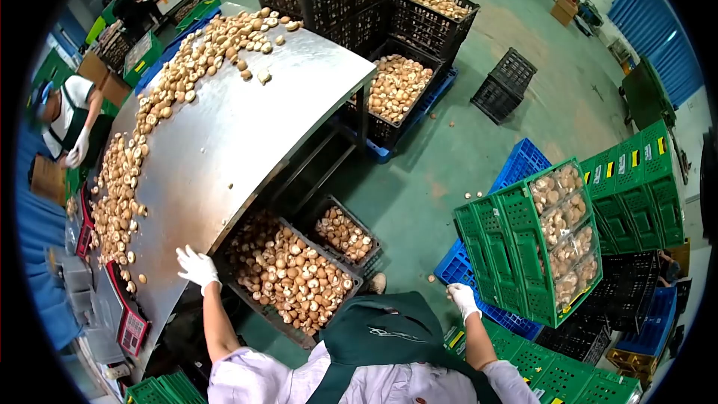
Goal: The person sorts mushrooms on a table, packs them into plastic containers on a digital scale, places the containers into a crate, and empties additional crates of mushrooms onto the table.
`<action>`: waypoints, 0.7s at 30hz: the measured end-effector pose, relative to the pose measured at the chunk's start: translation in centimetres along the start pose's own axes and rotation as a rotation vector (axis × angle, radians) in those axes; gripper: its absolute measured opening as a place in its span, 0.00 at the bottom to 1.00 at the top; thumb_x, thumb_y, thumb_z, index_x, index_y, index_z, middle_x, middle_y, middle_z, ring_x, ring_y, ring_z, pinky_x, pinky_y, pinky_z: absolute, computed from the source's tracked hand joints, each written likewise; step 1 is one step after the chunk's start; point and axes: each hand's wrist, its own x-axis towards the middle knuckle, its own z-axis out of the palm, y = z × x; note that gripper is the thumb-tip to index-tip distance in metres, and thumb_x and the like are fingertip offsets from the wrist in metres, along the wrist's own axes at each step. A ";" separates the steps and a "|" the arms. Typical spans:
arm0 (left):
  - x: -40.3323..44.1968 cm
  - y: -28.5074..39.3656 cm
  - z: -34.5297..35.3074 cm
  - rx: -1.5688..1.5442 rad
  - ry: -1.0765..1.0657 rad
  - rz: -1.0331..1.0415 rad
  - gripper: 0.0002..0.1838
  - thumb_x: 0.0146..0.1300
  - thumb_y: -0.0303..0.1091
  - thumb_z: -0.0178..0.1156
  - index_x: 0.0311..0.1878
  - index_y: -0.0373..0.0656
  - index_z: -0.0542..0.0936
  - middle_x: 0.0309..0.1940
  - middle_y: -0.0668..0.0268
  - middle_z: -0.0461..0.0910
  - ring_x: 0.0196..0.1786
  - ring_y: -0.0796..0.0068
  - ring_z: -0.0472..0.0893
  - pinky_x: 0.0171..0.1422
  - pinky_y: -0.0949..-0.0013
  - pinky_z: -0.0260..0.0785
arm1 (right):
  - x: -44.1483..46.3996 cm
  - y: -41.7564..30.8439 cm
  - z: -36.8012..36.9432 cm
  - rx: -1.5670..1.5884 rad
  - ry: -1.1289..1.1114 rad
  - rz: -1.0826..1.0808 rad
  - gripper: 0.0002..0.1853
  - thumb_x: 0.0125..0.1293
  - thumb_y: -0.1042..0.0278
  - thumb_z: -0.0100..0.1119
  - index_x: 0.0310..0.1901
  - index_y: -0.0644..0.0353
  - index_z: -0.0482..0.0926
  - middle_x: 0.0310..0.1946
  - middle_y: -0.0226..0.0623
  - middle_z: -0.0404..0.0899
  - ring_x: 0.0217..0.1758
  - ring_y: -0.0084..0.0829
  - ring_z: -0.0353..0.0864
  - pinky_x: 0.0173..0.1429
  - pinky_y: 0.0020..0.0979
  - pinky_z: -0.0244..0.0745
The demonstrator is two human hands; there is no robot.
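Note:
My left hand [198, 268], in a white glove, rests at the near edge of the metal table [247, 120] with its fingers apart and nothing in it. On the right, my right hand [464, 300], also gloved in white, is beside the stacked green crates [493, 254]; its fingers are curled together, and whether they hold anything is hidden. Mushrooms [116, 194] lie along the table's far left side. Below the table edge stands a large dark crate of mushrooms [292, 277], with a smaller crate of mushrooms [342, 234] next to it.
Black crates full of mushrooms [404, 82] stand beyond the table. Two empty black crates [503, 86] sit on the floor. A blue pallet [521, 164] lies under the green crates. A person [71, 116] in white gloves is across the table. Red scales [132, 331] stand at the left.

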 end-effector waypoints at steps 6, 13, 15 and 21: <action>-10.6 12.5 -5.9 -0.785 0.315 0.539 0.23 0.57 0.24 0.53 0.58 0.40 0.72 0.61 0.52 0.69 0.64 0.54 0.68 0.67 0.54 0.58 | 7.1 -3.9 -3.6 -0.213 -0.100 0.064 0.10 0.61 0.69 0.57 0.39 0.65 0.82 0.29 0.35 0.82 0.26 0.23 0.78 0.35 0.26 0.74; -22.7 27.7 -4.0 -1.085 -0.258 0.359 0.25 0.57 0.24 0.55 0.61 0.39 0.70 0.58 0.51 0.72 0.62 0.52 0.70 0.69 0.60 0.58 | 19.5 -9.2 -9.6 -0.457 -0.218 0.107 0.08 0.58 0.69 0.56 0.35 0.63 0.82 0.28 0.37 0.82 0.27 0.27 0.79 0.36 0.28 0.74; -25.2 31.6 -0.4 -1.250 -0.483 0.072 0.25 0.59 0.27 0.57 0.62 0.39 0.69 0.56 0.54 0.74 0.57 0.60 0.74 0.64 0.64 0.65 | 23.8 -11.9 -10.6 -0.643 -0.280 0.054 0.11 0.55 0.62 0.56 0.32 0.59 0.84 0.30 0.43 0.84 0.33 0.36 0.84 0.43 0.34 0.76; -26.2 40.4 0.2 -1.108 -0.900 -0.104 0.23 0.60 0.29 0.59 0.59 0.41 0.73 0.49 0.59 0.80 0.51 0.69 0.78 0.58 0.71 0.68 | 34.3 -24.9 -12.0 -0.435 -0.328 -0.206 0.09 0.58 0.67 0.56 0.34 0.62 0.83 0.25 0.34 0.82 0.27 0.25 0.80 0.36 0.28 0.74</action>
